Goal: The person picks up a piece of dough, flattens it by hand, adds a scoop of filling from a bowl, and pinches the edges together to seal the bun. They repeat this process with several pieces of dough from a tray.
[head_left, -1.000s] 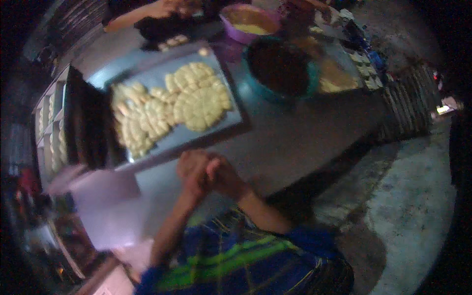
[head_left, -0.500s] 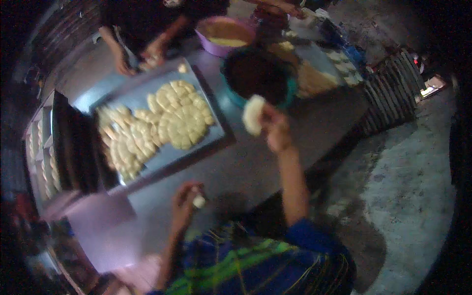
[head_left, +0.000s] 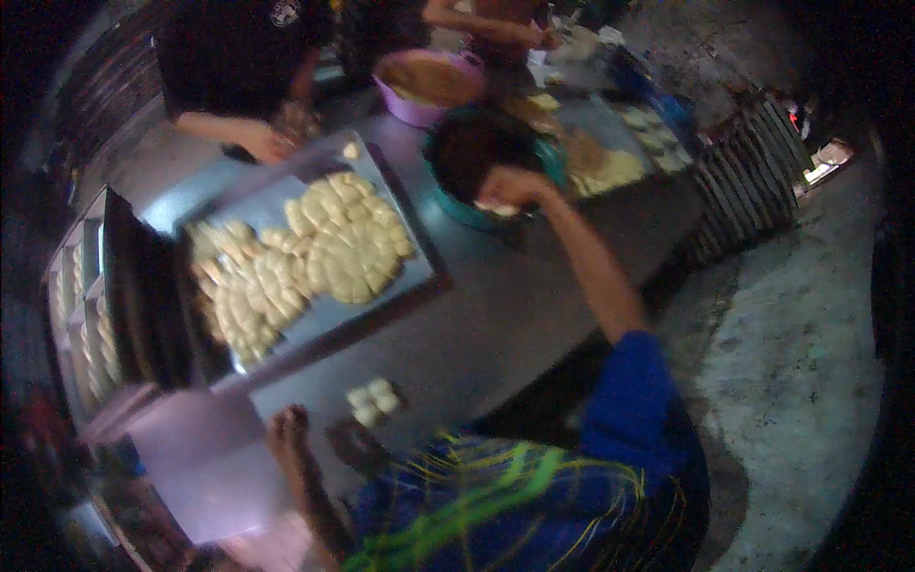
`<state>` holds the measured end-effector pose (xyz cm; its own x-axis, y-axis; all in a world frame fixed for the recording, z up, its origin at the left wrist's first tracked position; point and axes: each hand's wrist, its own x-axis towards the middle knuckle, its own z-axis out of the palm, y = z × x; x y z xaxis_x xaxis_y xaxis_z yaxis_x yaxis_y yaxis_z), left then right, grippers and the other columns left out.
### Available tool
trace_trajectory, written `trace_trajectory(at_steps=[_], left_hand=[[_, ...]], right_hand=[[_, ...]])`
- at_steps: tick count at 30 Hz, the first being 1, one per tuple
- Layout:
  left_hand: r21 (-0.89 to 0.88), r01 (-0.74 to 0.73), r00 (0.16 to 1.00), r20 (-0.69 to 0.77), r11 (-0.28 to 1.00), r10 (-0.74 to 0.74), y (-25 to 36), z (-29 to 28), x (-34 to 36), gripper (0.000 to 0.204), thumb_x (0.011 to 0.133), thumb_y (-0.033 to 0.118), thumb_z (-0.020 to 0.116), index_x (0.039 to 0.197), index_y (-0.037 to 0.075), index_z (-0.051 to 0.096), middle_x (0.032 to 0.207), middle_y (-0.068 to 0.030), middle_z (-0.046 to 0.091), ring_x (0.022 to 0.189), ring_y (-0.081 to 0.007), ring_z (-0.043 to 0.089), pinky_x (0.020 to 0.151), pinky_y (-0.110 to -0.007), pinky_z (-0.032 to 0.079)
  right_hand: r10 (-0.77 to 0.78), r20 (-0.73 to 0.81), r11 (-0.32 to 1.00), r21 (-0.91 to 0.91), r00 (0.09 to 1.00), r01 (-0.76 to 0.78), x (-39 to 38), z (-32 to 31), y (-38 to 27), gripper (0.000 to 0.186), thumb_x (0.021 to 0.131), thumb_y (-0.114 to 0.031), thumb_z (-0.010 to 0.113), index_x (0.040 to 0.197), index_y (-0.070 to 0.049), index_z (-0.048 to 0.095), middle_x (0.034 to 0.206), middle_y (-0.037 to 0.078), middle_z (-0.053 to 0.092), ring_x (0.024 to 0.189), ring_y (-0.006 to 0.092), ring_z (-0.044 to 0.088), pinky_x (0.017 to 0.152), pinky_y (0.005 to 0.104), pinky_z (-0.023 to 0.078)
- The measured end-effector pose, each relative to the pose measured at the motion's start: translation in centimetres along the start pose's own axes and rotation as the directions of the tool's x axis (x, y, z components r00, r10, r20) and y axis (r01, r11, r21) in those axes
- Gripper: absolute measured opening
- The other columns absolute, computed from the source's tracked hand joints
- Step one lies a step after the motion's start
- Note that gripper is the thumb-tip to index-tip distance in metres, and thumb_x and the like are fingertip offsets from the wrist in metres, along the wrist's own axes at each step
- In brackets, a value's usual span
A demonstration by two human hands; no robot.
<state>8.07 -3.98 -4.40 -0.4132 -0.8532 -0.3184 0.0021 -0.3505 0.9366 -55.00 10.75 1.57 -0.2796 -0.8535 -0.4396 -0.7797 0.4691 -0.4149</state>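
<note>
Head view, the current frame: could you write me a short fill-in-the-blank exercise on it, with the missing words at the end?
Of the purple basin and the teal basin, the right hand is at the ____ one.
The sleeve on the right arm is coloured ____.
In the picture, the small white dough pieces lie to the ____ of the left hand.

Missing words: teal; blue; right.
</note>
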Motion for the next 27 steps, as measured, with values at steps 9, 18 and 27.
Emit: trace_trajectory(at_steps=[9,18,27], left_hand=[[0.027,0.03,0.997,0.063,0.999,-0.032,1.8,3.8,-1.1,0.025,0.095,0.026,0.064,0.11,0.005,0.063,0.102,-0.0068,0.067,0.099,-0.0189,0.063,0.09,-0.032,0.049],[-0.16,0.573,0.704,0.599,0.804,-0.382,3.0,13.1,0.5,0.048,0.101,0.042,0.048,0.134,0.006,0.052,0.129,-0.0091,0.059,0.113,-0.0208,0.058,0.097,-0.037,0.047],[-0.322,0.497,0.781,0.57,0.806,-0.254,3.5,13.1,-0.9,0.053,0.098,0.046,0.055,0.135,0.009,0.05,0.119,-0.0043,0.06,0.103,-0.0204,0.057,0.087,-0.039,0.051]], right_hand=[[-0.087,-0.183,0.96,0.247,0.979,0.132,-3.2,0.4,-1.0,0.024,0.084,-0.007,0.071,0.108,-0.004,0.074,0.095,0.004,0.073,0.086,0.0111,0.065,0.075,0.03,0.053],[-0.104,-0.275,-0.038,0.961,0.956,0.272,-8.2,12.6,-21.0,0.059,0.09,-0.009,0.07,0.141,-0.009,0.04,0.116,0.007,0.064,0.102,0.0159,0.064,0.085,0.0307,0.054],[-0.137,-0.248,-0.223,0.951,0.959,0.214,-8.8,18.3,-28.7,0.068,0.092,0.0,0.063,0.149,-0.013,0.028,0.124,0.008,0.06,0.112,0.0174,0.06,0.092,0.0318,0.053]])
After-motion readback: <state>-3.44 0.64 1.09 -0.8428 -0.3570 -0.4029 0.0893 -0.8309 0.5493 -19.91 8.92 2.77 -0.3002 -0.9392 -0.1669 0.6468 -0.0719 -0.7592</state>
